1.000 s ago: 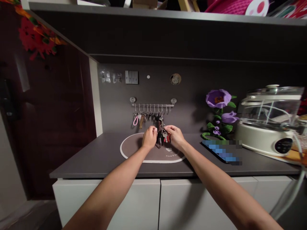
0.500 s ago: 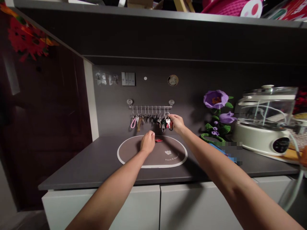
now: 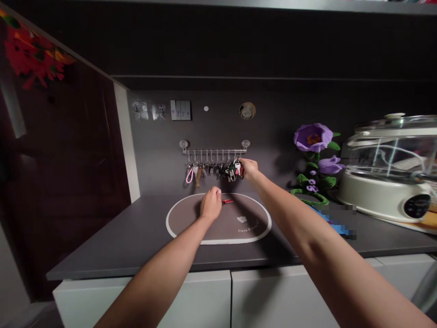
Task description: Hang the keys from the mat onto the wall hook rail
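Change: a second earlier the key bunch (image 3: 238,168) was between both hands over the oval mat (image 3: 187,218); at this moment it was up at the right end of the hook rack (image 3: 214,151), on the wall behind the counter (image 3: 143,228). Judged from this, the work had shifted from sorting above the mat to placing at the rack; whether the ring sat on a hook could not be told.

Right hand (image 3: 250,167): thumb and fingers pinched together at the upper side of the bunch, nearly no gap, grasping it.

Left hand (image 3: 211,203): low over the mat, palm hidden, fingers curled in. A small red piece (image 3: 227,201) showed just beside its fingertips; whether gripped or lying on the mat, not determinable.

Also on rack: a pink loop (image 3: 189,176) and a brown fob (image 3: 198,177), hanging towards the left end.
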`<state>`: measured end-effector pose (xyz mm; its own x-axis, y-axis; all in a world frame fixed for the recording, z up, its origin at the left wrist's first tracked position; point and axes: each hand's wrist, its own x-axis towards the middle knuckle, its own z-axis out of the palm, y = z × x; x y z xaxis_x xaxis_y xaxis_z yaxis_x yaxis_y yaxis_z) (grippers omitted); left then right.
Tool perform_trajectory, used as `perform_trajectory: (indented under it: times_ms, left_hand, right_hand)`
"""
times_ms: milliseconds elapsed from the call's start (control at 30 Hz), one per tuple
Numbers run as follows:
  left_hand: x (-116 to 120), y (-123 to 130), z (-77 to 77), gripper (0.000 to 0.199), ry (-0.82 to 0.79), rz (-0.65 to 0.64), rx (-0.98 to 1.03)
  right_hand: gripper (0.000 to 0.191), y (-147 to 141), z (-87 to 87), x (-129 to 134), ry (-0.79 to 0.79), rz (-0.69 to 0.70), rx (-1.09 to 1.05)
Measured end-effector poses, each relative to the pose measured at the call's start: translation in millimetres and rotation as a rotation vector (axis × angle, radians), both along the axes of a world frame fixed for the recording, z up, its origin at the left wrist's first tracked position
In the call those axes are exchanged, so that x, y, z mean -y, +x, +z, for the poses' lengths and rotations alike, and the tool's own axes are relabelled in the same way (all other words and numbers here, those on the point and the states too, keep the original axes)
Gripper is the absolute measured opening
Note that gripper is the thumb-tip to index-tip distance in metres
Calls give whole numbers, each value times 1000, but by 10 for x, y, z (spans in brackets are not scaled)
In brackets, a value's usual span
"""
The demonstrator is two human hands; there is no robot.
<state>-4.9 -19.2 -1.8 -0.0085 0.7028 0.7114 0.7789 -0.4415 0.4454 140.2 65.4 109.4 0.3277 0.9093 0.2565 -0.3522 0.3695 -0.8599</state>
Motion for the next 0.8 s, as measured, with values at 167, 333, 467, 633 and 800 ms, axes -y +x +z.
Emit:
perform_trajectory:
  times_ms: [167,333,467,633,800]
  left_hand:
    - [10,-3,15,25,-35,13,13]
    - [4,-6,20,25,-50,13,39]
    - [-8,-11,17,25,-53,14,46]
    - [-30,-20,6,24,-64,20,65]
    - [-37,-29,0,22,-73,18,78]
  right_hand:
    - [17,-4,-54,-22,-14,5,-20]
    - [14,31,-145,-84,-29,35,3]
    - [11,64,-206,-135,-19,49,1]
    - [11,99,-241,-151,3,60,108]
    - [9,144,-263,-189,47,86,190]
